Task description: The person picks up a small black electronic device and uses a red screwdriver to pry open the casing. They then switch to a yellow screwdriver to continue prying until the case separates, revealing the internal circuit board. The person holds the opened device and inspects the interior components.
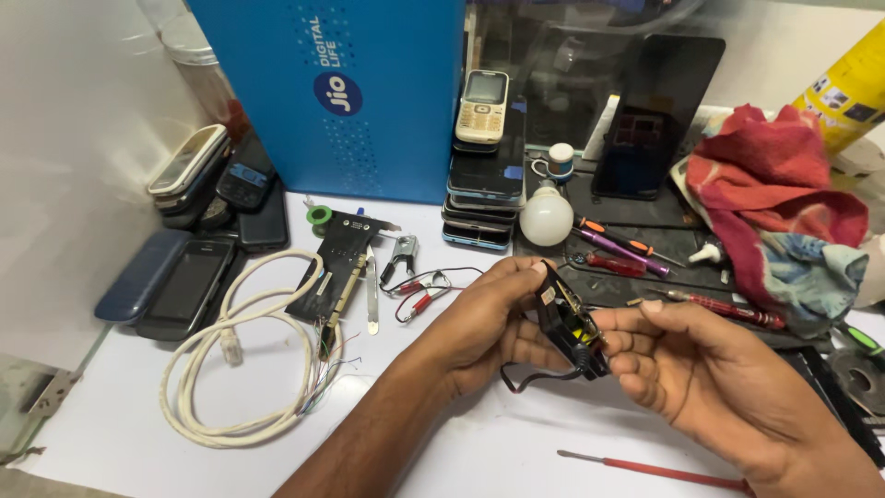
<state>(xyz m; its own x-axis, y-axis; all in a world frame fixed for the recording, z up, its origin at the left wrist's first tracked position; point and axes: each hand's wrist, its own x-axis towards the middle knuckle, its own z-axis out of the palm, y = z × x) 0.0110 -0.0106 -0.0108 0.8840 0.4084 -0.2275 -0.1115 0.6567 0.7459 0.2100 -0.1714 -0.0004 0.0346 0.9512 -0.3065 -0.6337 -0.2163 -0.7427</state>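
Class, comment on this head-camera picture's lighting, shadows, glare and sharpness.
Head view: soft, even light; faint shadows under the white cable; mild glare on the light bulb; left hand, right hand and black adapter reasonably sharp; edges look slightly stretched.

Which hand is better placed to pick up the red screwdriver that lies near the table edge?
Probably the right hand. The red screwdriver lies just below it, while the left hand is farther away and cups the black adapter.
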